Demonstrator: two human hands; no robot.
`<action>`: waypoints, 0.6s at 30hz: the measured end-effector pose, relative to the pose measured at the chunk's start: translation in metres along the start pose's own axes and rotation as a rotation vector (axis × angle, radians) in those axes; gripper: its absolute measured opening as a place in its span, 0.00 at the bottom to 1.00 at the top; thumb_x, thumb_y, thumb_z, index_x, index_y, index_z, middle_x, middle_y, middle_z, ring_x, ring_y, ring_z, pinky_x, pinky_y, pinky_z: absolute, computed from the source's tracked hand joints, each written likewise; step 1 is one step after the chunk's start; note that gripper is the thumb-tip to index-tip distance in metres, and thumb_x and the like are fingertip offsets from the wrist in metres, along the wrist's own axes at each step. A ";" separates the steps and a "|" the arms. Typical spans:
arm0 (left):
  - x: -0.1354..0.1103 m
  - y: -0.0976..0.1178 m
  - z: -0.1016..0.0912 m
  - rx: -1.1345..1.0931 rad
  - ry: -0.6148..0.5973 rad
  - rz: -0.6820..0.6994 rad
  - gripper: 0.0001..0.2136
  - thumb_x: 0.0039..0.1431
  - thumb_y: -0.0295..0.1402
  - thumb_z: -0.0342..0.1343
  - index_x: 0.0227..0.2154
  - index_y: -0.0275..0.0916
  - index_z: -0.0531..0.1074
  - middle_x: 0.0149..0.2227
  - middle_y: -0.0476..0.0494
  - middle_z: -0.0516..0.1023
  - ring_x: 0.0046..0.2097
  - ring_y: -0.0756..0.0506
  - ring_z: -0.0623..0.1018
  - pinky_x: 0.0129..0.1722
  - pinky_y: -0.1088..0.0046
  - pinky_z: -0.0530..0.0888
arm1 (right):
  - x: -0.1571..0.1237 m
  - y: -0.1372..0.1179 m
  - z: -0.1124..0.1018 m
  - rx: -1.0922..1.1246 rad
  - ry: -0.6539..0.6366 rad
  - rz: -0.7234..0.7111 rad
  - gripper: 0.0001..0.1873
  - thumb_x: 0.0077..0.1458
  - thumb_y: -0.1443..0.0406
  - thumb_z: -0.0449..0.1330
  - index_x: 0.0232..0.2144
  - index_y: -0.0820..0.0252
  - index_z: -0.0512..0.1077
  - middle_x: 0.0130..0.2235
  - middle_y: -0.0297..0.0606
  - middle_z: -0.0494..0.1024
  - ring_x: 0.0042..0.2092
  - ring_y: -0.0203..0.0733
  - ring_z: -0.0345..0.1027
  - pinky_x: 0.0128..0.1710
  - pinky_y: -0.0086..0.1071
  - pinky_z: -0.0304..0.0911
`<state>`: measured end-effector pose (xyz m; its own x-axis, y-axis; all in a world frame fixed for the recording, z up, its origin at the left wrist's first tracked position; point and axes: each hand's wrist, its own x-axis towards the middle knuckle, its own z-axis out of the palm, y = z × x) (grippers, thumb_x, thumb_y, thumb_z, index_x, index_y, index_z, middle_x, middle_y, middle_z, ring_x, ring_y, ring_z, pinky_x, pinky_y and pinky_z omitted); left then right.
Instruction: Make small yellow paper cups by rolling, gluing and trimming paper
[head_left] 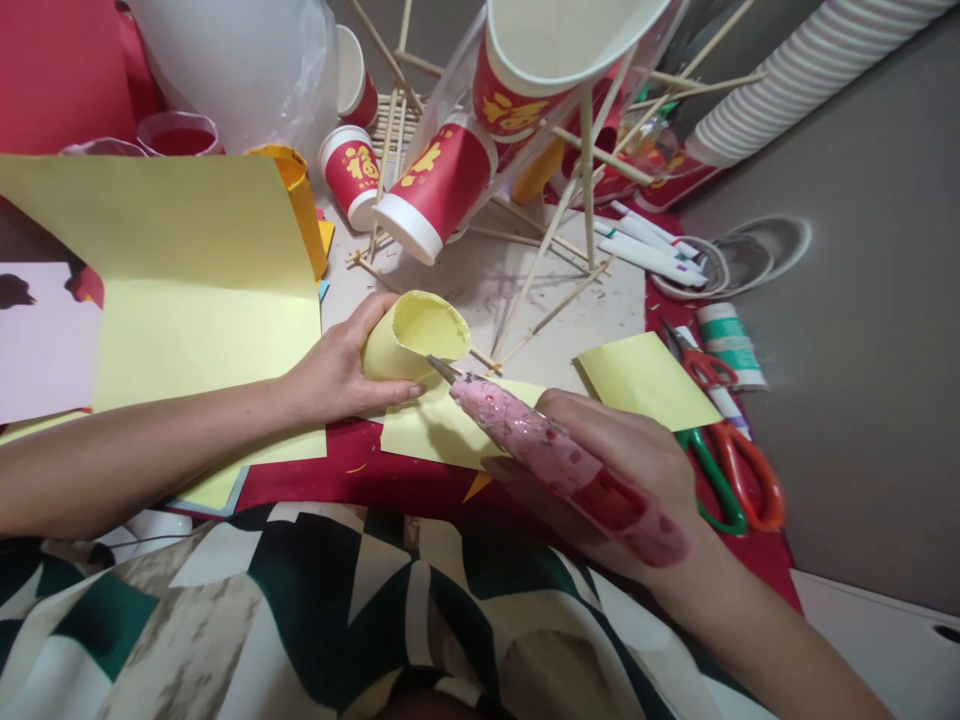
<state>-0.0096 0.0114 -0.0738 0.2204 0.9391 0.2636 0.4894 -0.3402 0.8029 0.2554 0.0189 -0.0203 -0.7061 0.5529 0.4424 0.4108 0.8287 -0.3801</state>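
My left hand (337, 375) is wrapped round a yellow paper tube (412, 335) lying on its side, its open end facing right. My right hand (622, 480) grips a pink glue gun (555, 455). The gun's metal nozzle touches the lower rim of the tube's opening. Under both lies a yellow paper sheet (431, 430) on the red table top.
A large folded yellow sheet (187, 270) lies at the left. Behind stands a frame of wooden sticks (585, 180) with red paper cups (439, 190). Scissors (724, 460), glue sticks (652, 250), a yellow square (645, 380) and a cup stack (802, 70) sit right.
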 end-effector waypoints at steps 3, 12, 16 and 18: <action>0.000 0.000 0.000 -0.004 -0.002 -0.006 0.33 0.53 0.45 0.67 0.58 0.40 0.62 0.55 0.39 0.73 0.54 0.39 0.76 0.54 0.61 0.75 | 0.000 -0.002 -0.001 -0.039 -0.023 0.023 0.21 0.62 0.61 0.63 0.23 0.57 0.57 0.23 0.25 0.55 0.23 0.28 0.49 0.24 0.27 0.48; 0.000 0.002 0.000 0.002 -0.006 -0.037 0.33 0.52 0.46 0.67 0.57 0.41 0.62 0.55 0.39 0.73 0.54 0.39 0.77 0.53 0.62 0.76 | 0.003 -0.005 -0.013 -0.060 -0.065 0.042 0.12 0.63 0.62 0.61 0.28 0.60 0.70 0.22 0.28 0.63 0.23 0.32 0.61 0.24 0.28 0.55; 0.000 0.003 0.000 0.001 -0.009 -0.053 0.34 0.52 0.46 0.67 0.58 0.41 0.62 0.55 0.39 0.73 0.54 0.38 0.77 0.53 0.61 0.76 | -0.002 -0.007 -0.017 -0.045 -0.123 0.139 0.10 0.65 0.62 0.60 0.31 0.59 0.73 0.23 0.28 0.62 0.23 0.32 0.59 0.24 0.29 0.54; 0.000 0.004 0.000 -0.002 -0.008 -0.056 0.34 0.52 0.46 0.67 0.58 0.41 0.62 0.56 0.39 0.72 0.54 0.39 0.77 0.53 0.61 0.76 | -0.003 -0.007 -0.019 -0.006 -0.128 0.191 0.12 0.65 0.60 0.60 0.29 0.58 0.72 0.23 0.28 0.61 0.23 0.32 0.57 0.24 0.30 0.54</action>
<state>-0.0080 0.0103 -0.0708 0.1998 0.9562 0.2141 0.4992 -0.2874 0.8175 0.2652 0.0128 -0.0038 -0.6826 0.6844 0.2561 0.5469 0.7109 -0.4422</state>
